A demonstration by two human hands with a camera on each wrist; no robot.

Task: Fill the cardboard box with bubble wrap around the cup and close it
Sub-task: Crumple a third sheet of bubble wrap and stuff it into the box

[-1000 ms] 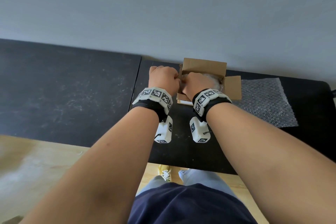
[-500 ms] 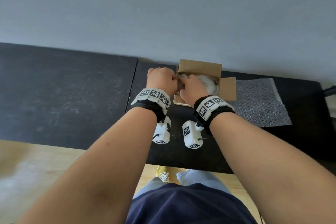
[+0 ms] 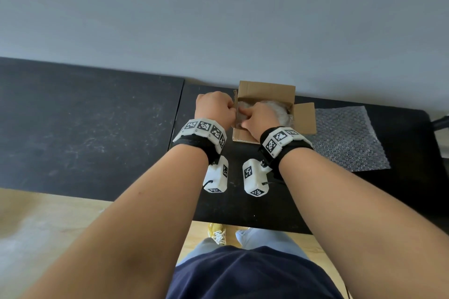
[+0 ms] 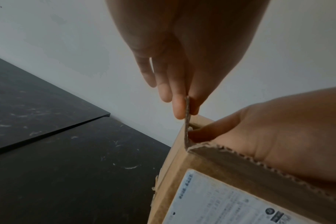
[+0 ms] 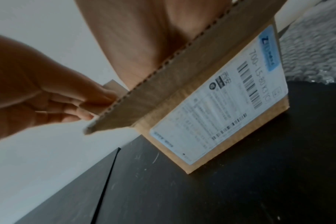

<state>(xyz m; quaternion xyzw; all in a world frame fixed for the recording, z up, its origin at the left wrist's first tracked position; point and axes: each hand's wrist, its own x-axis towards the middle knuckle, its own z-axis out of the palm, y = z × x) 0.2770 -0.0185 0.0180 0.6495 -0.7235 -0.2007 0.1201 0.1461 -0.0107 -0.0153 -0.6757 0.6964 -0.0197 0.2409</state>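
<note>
The cardboard box point(image 3: 266, 91) stands at the table's back edge with its flaps up. Crumpled bubble wrap point(image 3: 281, 113) fills its inside, and the cup is hidden under it. My left hand point(image 3: 215, 109) pinches the upright left flap point(image 4: 187, 115) between thumb and fingers point(image 4: 179, 106). My right hand point(image 3: 261, 116) reaches over the near flap point(image 5: 182, 72) into the box's left side, against the wrap. Its fingertips are out of sight in the box. One right-hand digit point(image 4: 211, 130) pokes down beside the left wall.
A flat sheet of bubble wrap point(image 3: 347, 138) lies on the black table point(image 3: 267, 201) just right of the box. A white shipping label point(image 5: 220, 98) covers the box's near side. A second black tabletop point(image 3: 85, 128) adjoins on the left, and a grey wall runs behind.
My right hand has moved from the box's front left corner further into the box, uncovering more of the wrap. The left hand keeps its pinch on the left flap.
</note>
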